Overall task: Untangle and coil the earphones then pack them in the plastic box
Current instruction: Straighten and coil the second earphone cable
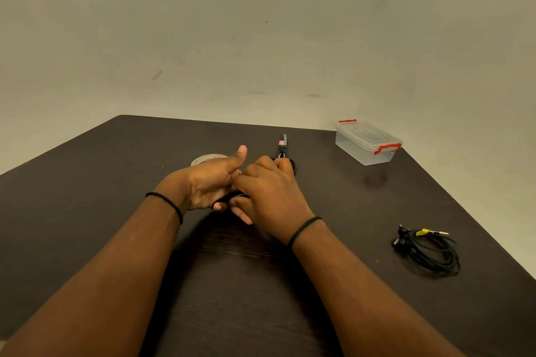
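A black cord (232, 197) — a set of earphones, most of it hidden — sits between the two hands over the middle of the worktop (87, 182). The left hand (211, 182) has its fingers curled round the cord with the thumb sticking up; the right hand (269, 191) lies over it from the other side, fingers bent down onto the same cord, though how exactly they pinch it cannot be told.

A second set of earphones (429, 249) lies coiled in a loose bundle near the right edge, its yellow-banded plug on top, well apart from both hands. The clear plastic box (367, 142) with red latches stands closed at the far right corner. Just behind the hands lie black-handled scissors (282, 148) and a roll of tape (207, 159) — both partly covered by the knuckles.
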